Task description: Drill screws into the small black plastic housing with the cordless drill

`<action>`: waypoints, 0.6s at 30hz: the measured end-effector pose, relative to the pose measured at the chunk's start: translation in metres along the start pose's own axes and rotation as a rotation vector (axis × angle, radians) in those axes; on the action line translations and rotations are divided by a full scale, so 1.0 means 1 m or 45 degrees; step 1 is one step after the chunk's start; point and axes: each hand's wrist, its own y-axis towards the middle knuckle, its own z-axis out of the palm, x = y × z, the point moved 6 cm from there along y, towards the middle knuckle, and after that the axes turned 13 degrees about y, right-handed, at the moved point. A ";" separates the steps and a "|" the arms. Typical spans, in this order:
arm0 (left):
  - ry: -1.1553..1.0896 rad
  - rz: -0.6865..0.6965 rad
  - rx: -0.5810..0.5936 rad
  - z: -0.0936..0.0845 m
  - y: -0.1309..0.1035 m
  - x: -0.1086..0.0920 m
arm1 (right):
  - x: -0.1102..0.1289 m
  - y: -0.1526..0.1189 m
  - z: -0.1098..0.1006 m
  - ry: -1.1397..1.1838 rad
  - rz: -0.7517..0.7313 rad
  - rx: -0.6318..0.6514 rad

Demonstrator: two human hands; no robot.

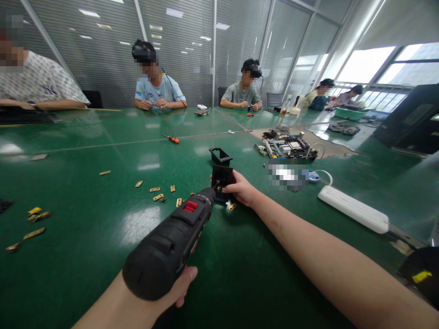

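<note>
A black power screwdriver (171,242) points away from me, gripped by my left hand (178,288) underneath its body. Its tip meets a small black part (222,176) with brass pieces inside. My right hand (242,188) holds that black part upright from its right side, fingers closed on it. Just behind it an open black frame (220,156) lies on the green table (113,219). Small brass plates (158,197) are scattered to the left of the black part, and one brass plate (232,207) lies just below my right hand.
An orange screwdriver (172,139) lies farther back. At the right are a circuit board (290,146), a white power strip (353,209) and a dark case (411,119). More brass pieces (34,233) lie far left. Several people (160,91) sit across the table.
</note>
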 end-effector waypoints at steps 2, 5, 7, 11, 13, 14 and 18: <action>-0.037 -0.017 -0.038 -0.001 -0.001 0.002 | 0.000 -0.001 0.000 0.003 0.002 0.001; -0.024 -0.052 -0.079 -0.001 -0.002 0.003 | 0.001 -0.002 0.001 0.007 0.006 0.004; -0.003 -0.043 -0.096 -0.001 -0.003 0.000 | 0.001 -0.002 0.000 0.007 0.003 0.003; -0.047 -0.034 -0.158 -0.005 -0.007 -0.011 | 0.000 -0.001 0.000 0.001 -0.001 -0.001; -0.070 -0.030 -0.189 -0.008 -0.009 -0.015 | -0.001 -0.001 0.000 0.001 -0.002 -0.002; -0.067 -0.029 -0.198 -0.009 -0.009 -0.016 | -0.001 -0.001 0.000 -0.003 0.000 0.001; 0.022 -0.026 -0.143 -0.011 -0.008 -0.014 | 0.000 -0.001 0.002 -0.020 0.001 -0.007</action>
